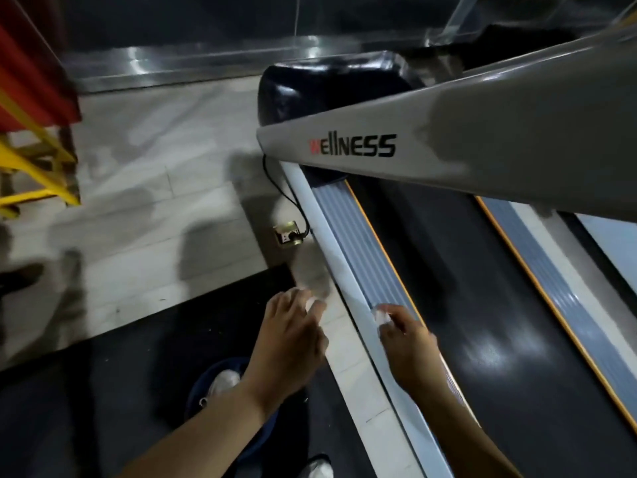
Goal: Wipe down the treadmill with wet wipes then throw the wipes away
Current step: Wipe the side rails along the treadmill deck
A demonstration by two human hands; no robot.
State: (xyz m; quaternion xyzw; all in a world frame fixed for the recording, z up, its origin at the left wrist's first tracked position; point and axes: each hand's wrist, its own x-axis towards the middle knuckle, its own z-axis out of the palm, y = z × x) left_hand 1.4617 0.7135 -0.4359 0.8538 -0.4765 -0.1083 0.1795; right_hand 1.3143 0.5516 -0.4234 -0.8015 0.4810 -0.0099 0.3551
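Observation:
The treadmill [448, 139] fills the right of the view: a grey upright marked "wellness", a black belt [465, 288] and a pale grey side rail [351, 270]. My right hand [410, 350] presses a white wet wipe [382, 315] onto the ribbed side rail, fingers curled round it. My left hand [293, 332] hovers just left of the rail and holds a second white wipe [315, 303] at its fingertips, blurred.
A floor socket [287, 232] with the treadmill's black cable sits left of the rail. A black rubber mat [120, 374] covers the near floor, where my shoes [224, 381] stand. A yellow and red frame [31, 132] stands at the far left.

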